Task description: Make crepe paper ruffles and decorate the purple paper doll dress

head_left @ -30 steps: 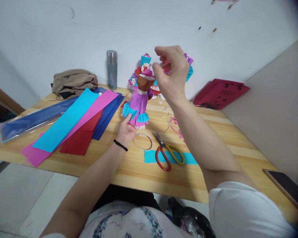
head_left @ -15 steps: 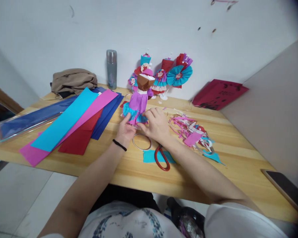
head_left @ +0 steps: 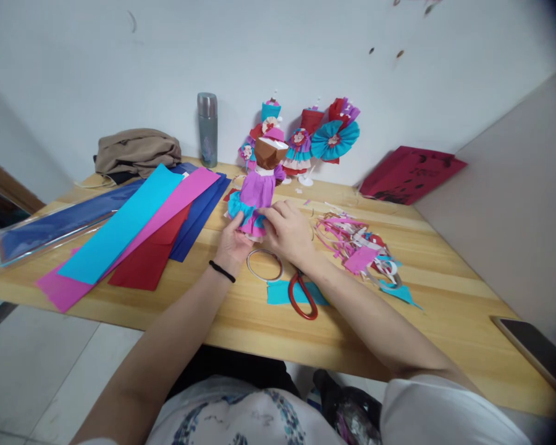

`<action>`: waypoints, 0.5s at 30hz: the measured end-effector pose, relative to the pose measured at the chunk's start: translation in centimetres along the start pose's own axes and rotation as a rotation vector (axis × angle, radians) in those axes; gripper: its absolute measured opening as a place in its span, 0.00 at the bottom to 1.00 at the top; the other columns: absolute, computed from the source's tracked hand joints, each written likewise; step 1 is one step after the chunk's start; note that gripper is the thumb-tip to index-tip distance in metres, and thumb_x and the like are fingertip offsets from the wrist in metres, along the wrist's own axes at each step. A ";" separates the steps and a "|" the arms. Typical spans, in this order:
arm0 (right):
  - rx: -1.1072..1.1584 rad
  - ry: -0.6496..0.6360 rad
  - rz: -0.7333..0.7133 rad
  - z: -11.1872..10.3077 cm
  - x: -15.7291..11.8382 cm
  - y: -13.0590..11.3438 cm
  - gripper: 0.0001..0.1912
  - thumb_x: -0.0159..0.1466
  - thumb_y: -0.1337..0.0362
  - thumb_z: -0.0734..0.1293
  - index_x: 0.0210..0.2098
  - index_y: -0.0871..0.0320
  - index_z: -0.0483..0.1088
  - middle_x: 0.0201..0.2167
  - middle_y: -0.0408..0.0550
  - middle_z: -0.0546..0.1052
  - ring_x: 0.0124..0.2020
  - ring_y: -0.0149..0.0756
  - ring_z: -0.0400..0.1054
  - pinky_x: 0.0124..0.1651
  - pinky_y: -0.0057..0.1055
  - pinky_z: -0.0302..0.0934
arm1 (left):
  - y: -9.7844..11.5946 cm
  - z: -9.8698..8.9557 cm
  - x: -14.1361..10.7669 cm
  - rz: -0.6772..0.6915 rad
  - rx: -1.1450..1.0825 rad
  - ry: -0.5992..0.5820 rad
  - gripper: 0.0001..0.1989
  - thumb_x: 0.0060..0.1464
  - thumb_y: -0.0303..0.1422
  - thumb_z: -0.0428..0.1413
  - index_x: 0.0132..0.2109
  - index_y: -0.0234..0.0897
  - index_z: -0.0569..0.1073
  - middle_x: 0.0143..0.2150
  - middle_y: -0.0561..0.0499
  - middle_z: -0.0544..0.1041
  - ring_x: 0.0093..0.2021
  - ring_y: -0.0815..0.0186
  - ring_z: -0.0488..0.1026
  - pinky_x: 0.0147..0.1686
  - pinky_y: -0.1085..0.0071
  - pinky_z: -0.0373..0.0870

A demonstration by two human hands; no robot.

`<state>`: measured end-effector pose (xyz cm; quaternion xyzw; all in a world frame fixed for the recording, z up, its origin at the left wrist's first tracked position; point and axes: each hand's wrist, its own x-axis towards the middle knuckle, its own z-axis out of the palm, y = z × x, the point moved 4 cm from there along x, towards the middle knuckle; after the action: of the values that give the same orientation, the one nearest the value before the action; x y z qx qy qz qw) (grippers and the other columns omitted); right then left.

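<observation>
Between my hands stands a paper doll (head_left: 258, 187) with brown hair, a pink hat, a purple dress and a blue ruffle along the hem. My left hand (head_left: 234, 241) grips the skirt's lower edge, thumb on the front and the other fingers underneath. My right hand (head_left: 290, 232) is closed at the skirt's right side, pinching the hem; its fingertips partly cover the ruffle. Just below the hands lie a roll of tape or ring (head_left: 265, 266) and red-handled scissors (head_left: 302, 296), whose blades are hidden under my right forearm. A blue paper piece (head_left: 278, 292) lies beneath the scissors.
Blue, pink and red paper strips (head_left: 120, 225) spread across the left, beside a plastic-wrapped pack (head_left: 60, 225). Paper scraps (head_left: 361, 247) are heaped at right. Behind stand a grey flask (head_left: 208, 133), more paper dolls (head_left: 301, 139) and a dark pink bag (head_left: 410, 175). A phone (head_left: 532, 352) lies front right.
My right fingers have shifted slightly left and up along the skirt's hem, and more of the pink at the bottom shows. My left hand keeps its hold on the doll.
</observation>
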<state>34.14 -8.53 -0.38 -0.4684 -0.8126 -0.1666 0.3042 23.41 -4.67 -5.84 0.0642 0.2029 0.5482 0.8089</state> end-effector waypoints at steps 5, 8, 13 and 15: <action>0.064 -0.080 0.004 0.0 0.9 0.7 0.15 0.66 0.70 0.60 0.45 0.58 0.77 0.36 0.55 0.73 0.38 0.47 0.63 0.40 0.40 0.58 | 0.0 0.1 -0.2 0.009 0.004 -0.010 0.15 0.70 0.29 0.47 0.50 0.35 0.79 0.37 0.48 0.84 0.39 0.65 0.82 0.56 0.63 0.74; 0.128 -0.054 0.018 -0.2 1.0 1.1 0.14 0.66 0.71 0.60 0.41 0.57 0.78 0.36 0.55 0.73 0.39 0.46 0.64 0.41 0.41 0.60 | 0.0 0.3 -0.3 0.013 0.006 -0.014 0.14 0.69 0.28 0.48 0.47 0.36 0.79 0.36 0.49 0.84 0.37 0.65 0.81 0.55 0.63 0.74; 0.377 0.025 0.090 -0.7 0.8 1.4 0.10 0.63 0.72 0.63 0.34 0.55 0.76 0.34 0.49 0.74 0.38 0.41 0.67 0.43 0.39 0.62 | 0.0 0.2 -0.2 0.005 -0.015 0.028 0.14 0.68 0.27 0.48 0.47 0.38 0.79 0.33 0.51 0.84 0.34 0.67 0.81 0.55 0.63 0.74; 0.467 0.039 0.171 -0.8 0.7 1.7 0.09 0.61 0.72 0.64 0.33 0.55 0.75 0.32 0.47 0.74 0.36 0.39 0.68 0.41 0.38 0.63 | 0.0 0.1 0.0 0.015 -0.021 0.032 0.13 0.68 0.26 0.50 0.47 0.37 0.80 0.34 0.50 0.84 0.35 0.67 0.81 0.55 0.64 0.74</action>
<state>35.58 -7.68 0.62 -0.4490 -0.7805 0.0428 0.4328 23.40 -4.70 -5.77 0.0485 0.2098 0.5571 0.8021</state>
